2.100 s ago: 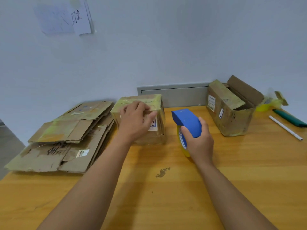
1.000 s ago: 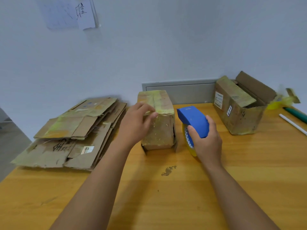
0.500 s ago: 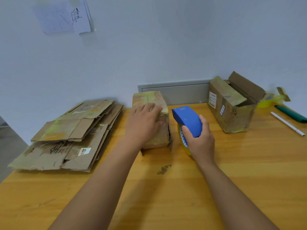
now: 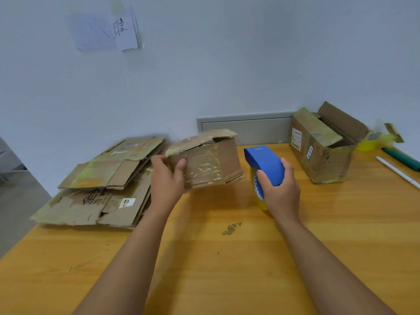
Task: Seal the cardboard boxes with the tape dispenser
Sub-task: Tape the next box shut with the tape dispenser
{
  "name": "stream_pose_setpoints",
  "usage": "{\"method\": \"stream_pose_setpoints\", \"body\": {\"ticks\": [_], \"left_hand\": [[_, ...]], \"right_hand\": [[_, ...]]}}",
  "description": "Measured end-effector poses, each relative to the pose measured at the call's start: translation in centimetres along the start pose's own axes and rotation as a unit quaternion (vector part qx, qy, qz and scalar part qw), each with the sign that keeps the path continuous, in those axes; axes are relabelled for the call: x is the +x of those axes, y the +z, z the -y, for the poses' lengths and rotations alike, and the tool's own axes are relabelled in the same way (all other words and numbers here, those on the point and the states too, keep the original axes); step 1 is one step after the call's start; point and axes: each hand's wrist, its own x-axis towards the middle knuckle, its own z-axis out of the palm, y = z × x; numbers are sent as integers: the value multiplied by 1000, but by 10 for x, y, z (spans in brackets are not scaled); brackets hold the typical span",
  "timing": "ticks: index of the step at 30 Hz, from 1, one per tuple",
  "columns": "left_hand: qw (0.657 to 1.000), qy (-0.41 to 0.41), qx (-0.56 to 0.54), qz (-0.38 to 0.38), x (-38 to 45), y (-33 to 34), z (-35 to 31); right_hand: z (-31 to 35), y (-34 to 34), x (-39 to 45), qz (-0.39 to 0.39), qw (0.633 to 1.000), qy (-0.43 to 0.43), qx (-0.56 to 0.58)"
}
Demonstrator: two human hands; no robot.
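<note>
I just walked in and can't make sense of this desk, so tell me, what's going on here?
A person is sealing boxes at a wooden table. Their left hand grips a small brown cardboard box, tilted up off the table with a taped face toward the camera. Their right hand holds a blue tape dispenser with a yellow roll beside it, not touching the box. A pile of flattened cardboard lies to the left, and an open cardboard box stands at the back right.

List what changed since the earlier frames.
The left hand, which was resting on the small box, now grips its end and has tipped it over, lifted off the table. Unchanged: the right hand holds the tape dispenser; the open box sits at right.
</note>
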Motion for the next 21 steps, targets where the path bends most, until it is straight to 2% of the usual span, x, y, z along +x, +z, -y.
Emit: {"method": "stream_pose_setpoints", "body": {"ticks": [2, 5, 8, 11, 13, 17, 21], "left_hand": [[1000, 9, 11, 16, -10, -4, 12], [987, 88, 112, 69, -21, -7, 21], [952, 153, 255, 78, -29, -5, 20], [923, 156, 344, 76, -35, -2, 17], [909, 170, 370, 86, -37, 4, 14], [883, 271, 358, 139, -37, 26, -4], [881, 262, 366, 145, -31, 40, -12]], "right_hand": [[0, 1, 1, -2, 1000, -6, -8], [1, 3, 1, 0, 1000, -6, -12], [3, 3, 1, 0, 1000, -3, -13], [3, 2, 0, -5, 1000, -7, -13], [3, 1, -1, -8, 1000, -6, -9], [4, -1, -2, -5, 1000, -6, 1], [3, -8, -5, -6, 1000, -8, 10]]}}
